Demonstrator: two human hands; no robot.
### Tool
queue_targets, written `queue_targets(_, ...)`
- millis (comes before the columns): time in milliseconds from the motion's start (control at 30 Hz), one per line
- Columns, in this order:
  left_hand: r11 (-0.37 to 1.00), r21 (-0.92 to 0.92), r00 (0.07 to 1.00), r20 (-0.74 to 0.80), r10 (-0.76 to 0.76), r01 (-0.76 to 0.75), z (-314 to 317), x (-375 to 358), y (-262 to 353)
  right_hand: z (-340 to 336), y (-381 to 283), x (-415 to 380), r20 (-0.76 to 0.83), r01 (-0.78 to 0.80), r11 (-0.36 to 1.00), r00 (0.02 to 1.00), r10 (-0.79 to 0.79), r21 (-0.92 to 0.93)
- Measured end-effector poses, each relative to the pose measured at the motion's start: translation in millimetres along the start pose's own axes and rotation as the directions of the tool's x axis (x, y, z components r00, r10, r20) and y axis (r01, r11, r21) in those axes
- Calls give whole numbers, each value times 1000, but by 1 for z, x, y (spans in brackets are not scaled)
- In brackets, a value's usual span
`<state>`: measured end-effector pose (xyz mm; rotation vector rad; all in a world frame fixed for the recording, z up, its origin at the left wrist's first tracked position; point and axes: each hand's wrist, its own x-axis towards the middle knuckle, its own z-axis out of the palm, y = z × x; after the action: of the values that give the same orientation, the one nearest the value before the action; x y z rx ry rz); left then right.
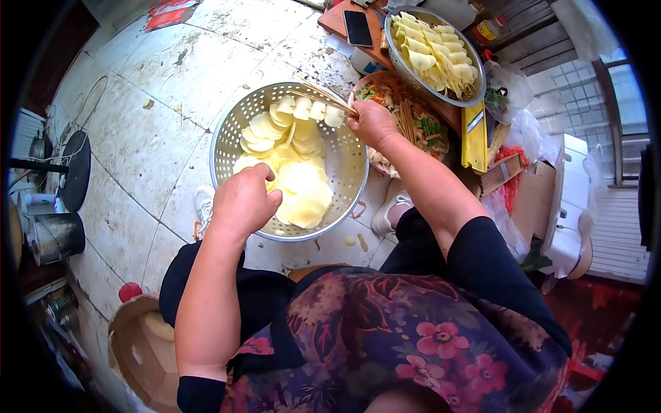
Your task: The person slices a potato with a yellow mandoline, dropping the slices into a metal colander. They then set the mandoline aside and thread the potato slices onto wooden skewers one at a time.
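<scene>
A perforated metal colander (353, 189) stands on the floor with many thin, pale potato slices (303, 195) piled in it. Over the colander's left part hovers my left hand (242, 199), its thumb and forefinger bent and apart, close above the slices; its other fingers are mostly hidden. At the colander's upper right rim my right hand (372, 124) is closed around the ends of several thin bamboo skewers (320, 91). Some folded potato slices (301, 107) are threaded along one skewer, which reaches left across the colander.
A metal bowl (480, 82) of loaded potato skewers (435, 51) stands at the upper right, near a phone (357, 28). Below it a basin (430, 134) holds skewered vegetables. A pot (58, 237) stands left, a cardboard box (127, 344) lower left.
</scene>
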<state>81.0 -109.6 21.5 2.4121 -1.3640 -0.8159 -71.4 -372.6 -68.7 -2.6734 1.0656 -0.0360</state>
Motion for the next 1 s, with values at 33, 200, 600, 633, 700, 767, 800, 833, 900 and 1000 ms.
queue_targets(33, 1000, -1, 1000, -1, 1, -1, 0, 1, 2, -6, -1, -3, 35, 34, 999, 999, -34, 19)
queue_targets(200, 873, -460, 980, -27, -196, 162, 18, 21, -7, -32, -10, -55, 30, 73, 969, 996, -82, 234)
queue_targets(600, -94, -992, 995, 88, -50, 83, 52, 18, 21, -41, -53, -199, 269, -289, 461, 957, 111, 839)
queue_targets(633, -92, -992, 995, 91, -47, 87, 48, 15, 23, -46, -56, -201, 366, -391, 302, 920, 136, 870)
queue_targets(700, -122, -992, 999, 33, -23, 30, 41, 9, 26, -59, -59, -203, 472, -476, 140, 879, 63, 868)
queue_targets(767, -164, -986, 1000, 25, 1, 25, 39, 4, 27, -69, -61, -199, 535, -532, 91, 845, -15, 842)
queue_targets(800, -179, -984, 1000, 12, 25, 16, 40, 3, 28, -73, -62, -197, 536, -533, 89, 844, -16, 841)
queue_targets(833, -193, -981, 999, -1, 48, 8, 40, 3, 28, -76, -61, -195, 559, -551, 117, 828, -52, 826)
queue_targets(900, -195, -981, 998, -3, 70, 10, 42, 3, 27, -78, -57, -188, 583, -570, 140, 807, -90, 810)
queue_targets(1000, -148, -986, 997, 72, 4, 72, 40, -1, 21, -81, -47, -180, 558, -537, 167, 822, -116, 827)
